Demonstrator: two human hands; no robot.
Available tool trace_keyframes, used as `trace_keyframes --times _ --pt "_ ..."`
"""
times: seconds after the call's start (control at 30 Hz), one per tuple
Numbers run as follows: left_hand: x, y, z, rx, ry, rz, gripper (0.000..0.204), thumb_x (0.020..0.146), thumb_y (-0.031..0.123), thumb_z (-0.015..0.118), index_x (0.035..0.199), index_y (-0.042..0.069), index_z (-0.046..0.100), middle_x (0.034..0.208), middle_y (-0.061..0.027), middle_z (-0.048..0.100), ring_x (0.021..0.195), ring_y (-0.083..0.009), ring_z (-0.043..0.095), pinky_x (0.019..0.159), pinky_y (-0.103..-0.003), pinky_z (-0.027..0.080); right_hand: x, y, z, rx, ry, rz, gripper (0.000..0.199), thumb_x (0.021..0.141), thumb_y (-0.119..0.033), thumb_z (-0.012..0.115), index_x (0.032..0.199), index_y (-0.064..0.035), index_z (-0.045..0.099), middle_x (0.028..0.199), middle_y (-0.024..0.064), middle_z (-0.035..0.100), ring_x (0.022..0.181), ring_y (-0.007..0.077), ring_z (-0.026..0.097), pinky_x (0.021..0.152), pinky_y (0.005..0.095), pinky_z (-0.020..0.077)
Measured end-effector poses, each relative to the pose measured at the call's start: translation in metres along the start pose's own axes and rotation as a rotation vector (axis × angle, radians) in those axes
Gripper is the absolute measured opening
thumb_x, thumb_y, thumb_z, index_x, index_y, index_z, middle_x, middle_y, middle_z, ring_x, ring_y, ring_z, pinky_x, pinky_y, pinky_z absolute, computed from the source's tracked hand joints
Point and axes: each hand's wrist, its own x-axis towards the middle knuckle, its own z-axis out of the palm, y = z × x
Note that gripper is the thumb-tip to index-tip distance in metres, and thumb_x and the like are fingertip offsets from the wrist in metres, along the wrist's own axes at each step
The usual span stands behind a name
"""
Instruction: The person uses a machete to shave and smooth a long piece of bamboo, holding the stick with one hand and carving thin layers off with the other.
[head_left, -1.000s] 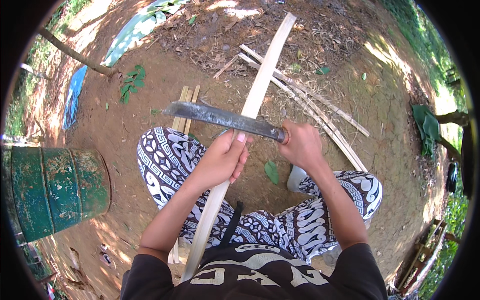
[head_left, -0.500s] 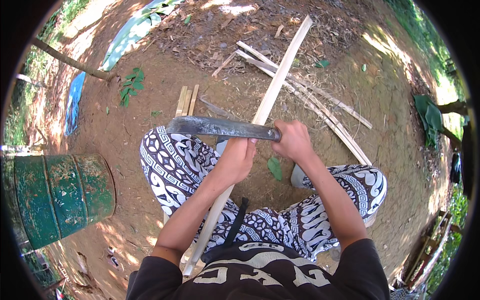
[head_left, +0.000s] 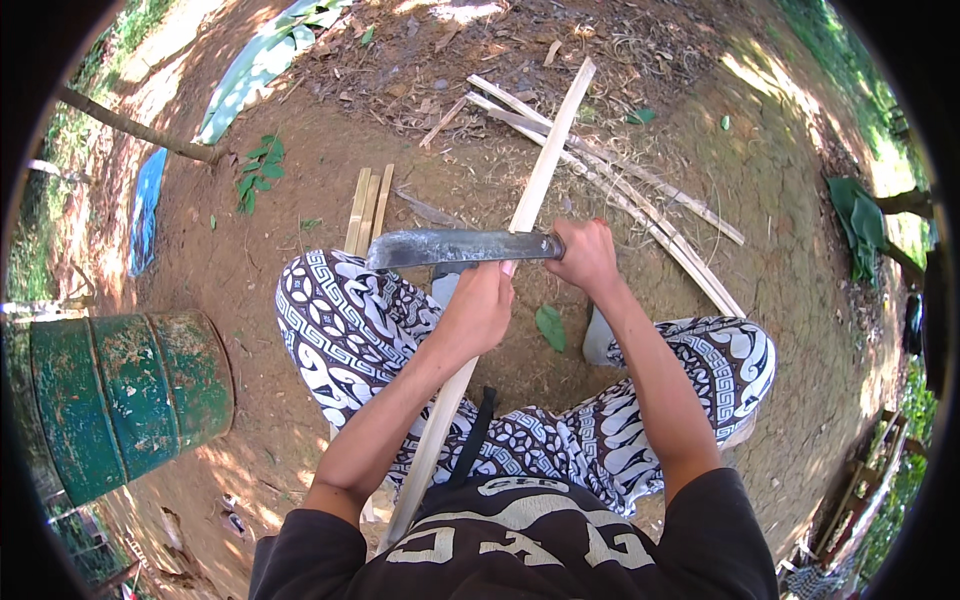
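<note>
Looks like shaving: right-hand grip (head_left: 584,254) holds the machete (head_left: 450,247) crossways over the pale strip (head_left: 550,165), which slants out from the shirt (head_left: 540,545), clasped in left-hand grip (head_left: 482,312); next stroke calls for steady hold.

The blade (head_left: 450,248) is scuffed metal, the strip (head_left: 548,160) smooth wood.

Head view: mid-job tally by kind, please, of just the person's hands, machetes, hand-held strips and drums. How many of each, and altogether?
Left hand and right hand: 2
Machete: 1
Held strip: 1
Drum: 1
Total: 5
</note>
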Motion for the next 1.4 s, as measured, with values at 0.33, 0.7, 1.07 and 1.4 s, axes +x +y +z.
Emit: trace_keyframes --times 0.33,0.7,1.07,1.4 --pt "-0.023 -0.004 -0.019 -0.535 -0.273 -0.329 0.032 0.110 0.035 0.032 0.109 0.006 0.046 0.066 0.0031 0.042 0.042 -0.0054 0.040 0.037 -0.023 0.037 0.000 0.145 -0.036 0.129 0.262 1.053 0.032 0.084 -0.024 0.056 0.086 0.0033 0.072 0.081 0.0261 0.070 0.082 0.0404 0.071 0.083 0.0479 0.0543" --pt "-0.009 0.007 -0.031 -0.774 -0.223 -0.281 0.032 0.110 0.032 0.034 0.112 0.003 0.048 0.070 -0.0016 0.050 0.046 -0.0101 0.048 0.040 -0.026 0.045 -0.006 -0.028 -0.057 0.353 -0.072 0.434 0.015 0.076 -0.015 0.063 0.073 -0.0002 0.064 0.061 0.0211 0.062 0.060 0.0383 0.065 0.064 0.0465 0.0522" --pt "-0.014 0.015 -0.033 -0.735 -0.149 -0.214 0.025 0.109 0.020 0.037 0.093 0.004 0.046 0.071 -0.0034 0.052 0.046 -0.0107 0.049 0.038 -0.027 0.044 -0.016 -0.066 -0.041 0.347 -0.100 0.126 0.010 0.070 -0.010 0.066 0.069 -0.0032 0.058 0.062 0.0206 0.060 0.063 0.0431 0.062 0.061 0.0483 0.0503" --pt "-0.019 0.003 -0.022 -0.635 -0.185 -0.264 0.033 0.109 0.024 0.039 0.081 0.007 0.044 0.061 -0.0004 0.045 0.042 -0.0095 0.044 0.038 -0.027 0.036 -0.015 -0.056 -0.029 0.188 -0.084 0.038 0.021 0.060 -0.014 0.072 0.072 -0.0050 0.057 0.062 0.0171 0.062 0.063 0.0404 0.063 0.061 0.0483 0.0509"
